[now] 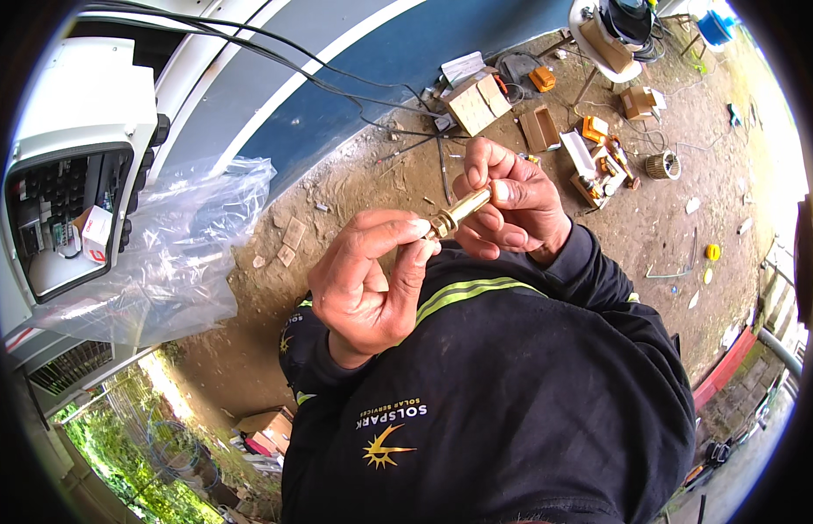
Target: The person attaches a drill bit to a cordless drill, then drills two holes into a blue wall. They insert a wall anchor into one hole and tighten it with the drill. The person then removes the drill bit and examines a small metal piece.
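A gold-coloured expansion anchor bolt (pixel 468 207) is held up in front of my chest, tilted with its smooth sleeve end up to the right. My left hand (pixel 367 284) pinches the washer-and-nut end between thumb and fingertips. At the other end, my right hand (pixel 516 201) grips the sleeve tip between thumb and index finger, its other fingers curled beneath. Both fingertips partly cover the bolt's ends.
An open white equipment box (pixel 79 196) stands at left, with clear plastic sheeting (pixel 184 253) beside it. Black cables (pixel 328 83) hang along the blue wall (pixel 372 57). Cardboard boxes (pixel 478 103), orange tools (pixel 596 129) and a white chair (pixel 599 44) occupy the dirt ground ahead.
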`<state>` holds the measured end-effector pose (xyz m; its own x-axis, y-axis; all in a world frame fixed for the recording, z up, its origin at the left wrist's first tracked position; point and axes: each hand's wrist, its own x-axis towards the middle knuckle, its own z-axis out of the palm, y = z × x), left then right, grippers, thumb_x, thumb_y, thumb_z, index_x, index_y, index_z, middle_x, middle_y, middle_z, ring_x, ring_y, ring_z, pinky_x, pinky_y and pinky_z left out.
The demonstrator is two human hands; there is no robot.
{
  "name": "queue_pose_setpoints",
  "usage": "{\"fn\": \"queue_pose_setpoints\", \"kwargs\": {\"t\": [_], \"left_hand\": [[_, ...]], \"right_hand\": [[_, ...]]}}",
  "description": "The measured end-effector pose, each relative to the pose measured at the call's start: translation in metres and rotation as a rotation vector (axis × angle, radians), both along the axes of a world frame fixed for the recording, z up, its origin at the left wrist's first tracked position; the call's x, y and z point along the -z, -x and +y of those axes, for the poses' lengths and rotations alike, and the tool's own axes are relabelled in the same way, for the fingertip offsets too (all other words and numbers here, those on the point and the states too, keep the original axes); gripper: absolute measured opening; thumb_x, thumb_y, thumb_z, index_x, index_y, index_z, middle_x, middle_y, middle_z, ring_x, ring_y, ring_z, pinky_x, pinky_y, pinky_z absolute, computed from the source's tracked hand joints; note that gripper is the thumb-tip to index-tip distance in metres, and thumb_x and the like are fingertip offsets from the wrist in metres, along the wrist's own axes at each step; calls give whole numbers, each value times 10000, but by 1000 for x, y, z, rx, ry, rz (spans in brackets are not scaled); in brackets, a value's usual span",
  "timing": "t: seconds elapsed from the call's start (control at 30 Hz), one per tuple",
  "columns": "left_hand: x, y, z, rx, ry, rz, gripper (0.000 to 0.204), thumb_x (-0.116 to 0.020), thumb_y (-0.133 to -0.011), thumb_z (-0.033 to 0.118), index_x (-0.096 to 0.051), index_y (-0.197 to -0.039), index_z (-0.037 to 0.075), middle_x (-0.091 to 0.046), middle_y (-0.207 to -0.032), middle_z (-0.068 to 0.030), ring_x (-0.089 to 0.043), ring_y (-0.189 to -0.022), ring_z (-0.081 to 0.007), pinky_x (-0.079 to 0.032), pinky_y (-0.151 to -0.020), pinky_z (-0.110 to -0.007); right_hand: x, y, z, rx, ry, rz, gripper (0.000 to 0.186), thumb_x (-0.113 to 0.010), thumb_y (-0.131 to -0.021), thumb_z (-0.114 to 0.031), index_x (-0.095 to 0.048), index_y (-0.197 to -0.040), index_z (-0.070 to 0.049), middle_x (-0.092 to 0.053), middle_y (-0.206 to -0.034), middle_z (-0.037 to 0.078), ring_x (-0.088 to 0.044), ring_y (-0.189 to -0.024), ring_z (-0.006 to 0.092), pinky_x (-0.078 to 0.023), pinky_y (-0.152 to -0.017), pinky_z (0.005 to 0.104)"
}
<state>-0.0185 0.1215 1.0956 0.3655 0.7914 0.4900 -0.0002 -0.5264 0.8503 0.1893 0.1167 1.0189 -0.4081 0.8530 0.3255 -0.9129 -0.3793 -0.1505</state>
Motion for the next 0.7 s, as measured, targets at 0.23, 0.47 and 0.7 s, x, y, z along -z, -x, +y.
{"fn": "queue_pose_setpoints", "kwargs": {"t": [0.23,0.47,0.7], "left_hand": [[4,-8,2,-44,-17,-50,272,-778,-903,-87,-680,-1157,-92,-735,-1028,-190,-730,-822,-197,-591,-708,-276],[10,-3,2,-59,56,-8,253,-738,-940,-103,-666,-1182,-78,-733,-1047,-183,-738,-842,-193,-601,-723,-282],[14,-4,2,-77,84,-23,168,-716,-966,-93,-664,-1122,-58,-736,-1030,-191,-752,-822,-185,-611,-687,-268]], "right_hand": [[-2,-6,3,92,-27,-106,191,-570,-1099,-122,-597,-1254,-14,-676,-889,143,-548,-558,140,-524,-660,402],[-2,-9,5,178,-61,-184,183,-582,-1084,-81,-603,-1241,12,-698,-895,164,-589,-570,171,-532,-655,405],[-4,-9,5,254,-67,-236,160,-576,-1079,-37,-626,-1213,34,-725,-897,191,-622,-591,190,-543,-632,373]]}}
